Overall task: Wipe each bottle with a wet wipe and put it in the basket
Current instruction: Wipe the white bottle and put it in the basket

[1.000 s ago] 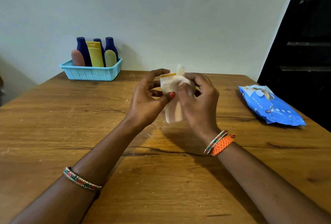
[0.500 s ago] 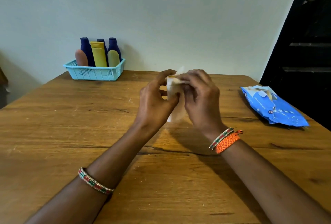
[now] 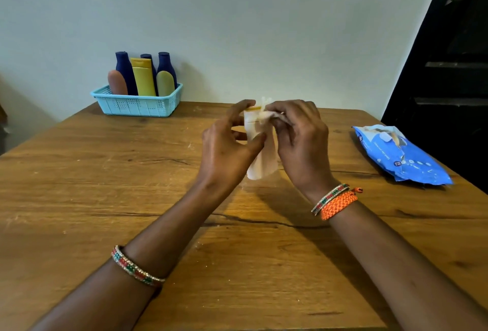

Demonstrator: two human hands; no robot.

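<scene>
Bottle (image 3: pixel 251 125), small and pale, pinched by left hand (image 3: pixel 227 151), right hand (image 3: pixel 298 140) gripping wet wipe (image 3: pixel 264 164) against it, basket (image 3: pixel 137 104) well beyond, wipes pack (image 3: pixel 401 156) right.

1. The basket (image 3: pixel 137 104) sits on the table (image 3: pixel 79 185) at its far left edge, by the wall.
2. Several bottles (image 3: pixel 144 77) stand upright in the basket.
3. Both hands, the left hand (image 3: pixel 227 145) and the right hand (image 3: pixel 301 140), hold a bottle (image 3: pixel 252 125) and a wipe (image 3: pixel 264 164) above the table's middle.
4. The wipes packet (image 3: pixel 401 156) lies at the right edge.
</scene>
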